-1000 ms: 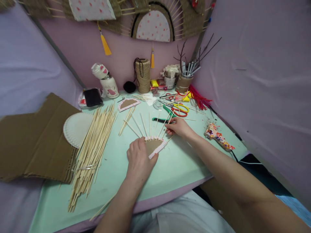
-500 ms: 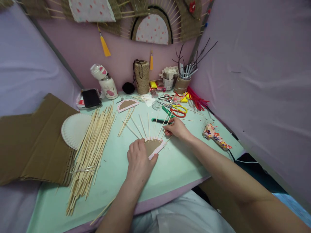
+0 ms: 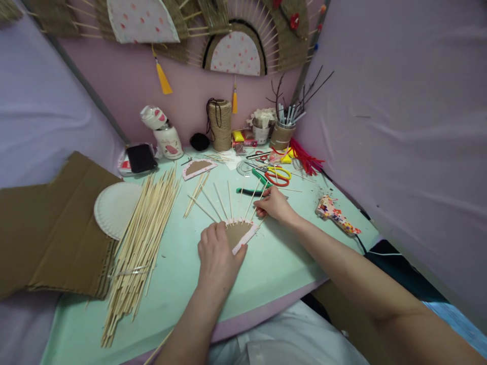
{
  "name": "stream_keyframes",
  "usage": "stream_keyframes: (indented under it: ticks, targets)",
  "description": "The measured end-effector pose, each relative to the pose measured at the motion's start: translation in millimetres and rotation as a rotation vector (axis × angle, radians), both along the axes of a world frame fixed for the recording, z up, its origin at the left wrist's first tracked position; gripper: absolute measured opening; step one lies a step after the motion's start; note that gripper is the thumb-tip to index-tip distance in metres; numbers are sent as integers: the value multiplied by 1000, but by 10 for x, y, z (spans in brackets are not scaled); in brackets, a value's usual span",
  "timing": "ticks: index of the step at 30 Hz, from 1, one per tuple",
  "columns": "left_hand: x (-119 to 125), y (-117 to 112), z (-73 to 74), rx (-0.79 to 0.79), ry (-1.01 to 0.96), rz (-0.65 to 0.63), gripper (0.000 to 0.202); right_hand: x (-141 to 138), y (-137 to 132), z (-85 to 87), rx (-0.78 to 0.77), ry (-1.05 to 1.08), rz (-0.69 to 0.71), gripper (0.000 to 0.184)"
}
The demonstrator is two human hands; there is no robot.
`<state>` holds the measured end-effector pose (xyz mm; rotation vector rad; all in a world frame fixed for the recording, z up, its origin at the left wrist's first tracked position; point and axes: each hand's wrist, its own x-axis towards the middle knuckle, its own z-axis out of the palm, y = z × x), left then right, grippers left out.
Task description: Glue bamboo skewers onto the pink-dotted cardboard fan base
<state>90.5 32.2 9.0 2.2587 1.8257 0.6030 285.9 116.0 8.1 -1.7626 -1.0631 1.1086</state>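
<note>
A half-round piece of cardboard [image 3: 236,235] with a pink-and-white edging lies in front of me, and several thin bamboo sticks fan out from its curved edge. My left hand [image 3: 217,249] holds the piece at its left side, fingers along the edge and thumb by the straight side. Between the thumb and fingers of my right hand [image 3: 273,204] is pinched a bamboo stick [image 3: 260,198] at the right part of the fan. Its lower end meets the cardboard's edge. Green-handled pliers [image 3: 249,191] lie just behind the right hand.
To the left are a big bundle of bamboo sticks [image 3: 142,243], a paper plate [image 3: 116,209] and cardboard sheets [image 3: 57,228]. Behind sit scissors [image 3: 277,177], a twine spool [image 3: 221,126] and a second half-round piece [image 3: 198,168]. A patterned glue gun [image 3: 337,214] lies right.
The camera view has tilted slightly, shifting the scene a little downward. Both hands keep their places on the cardboard and the stick.
</note>
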Motion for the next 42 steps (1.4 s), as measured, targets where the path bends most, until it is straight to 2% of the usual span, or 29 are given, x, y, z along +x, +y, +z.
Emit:
stream_keyframes:
  ticks: [12,17,21,24,29,32,36,42]
  targets:
    - [4,-27,0,33,39,41,50,-49,2,-7,19,-27,28,41]
    - [5,-39,8,24,57,40,50,-16,-34,62,42,-38,39,39]
    - [5,-47,18,10,64,41,51,163,-99,176,111,-57,10,37]
    - [0,-56,22,9,76,50,54,385,-165,242,220,-78,-52,34]
    - [43,-92,76,84,115,63,60,686,-247,273,429,-129,-166,26]
    - [124,-123,108,98,112,35,54,743,-250,267,505,-185,-134,21]
    - [195,-137,53,93,123,4,45,756,-187,231,533,-323,-5,16]
    - [107,-66,-80,61,175,20,56,822,-116,156,486,-422,-45,16]
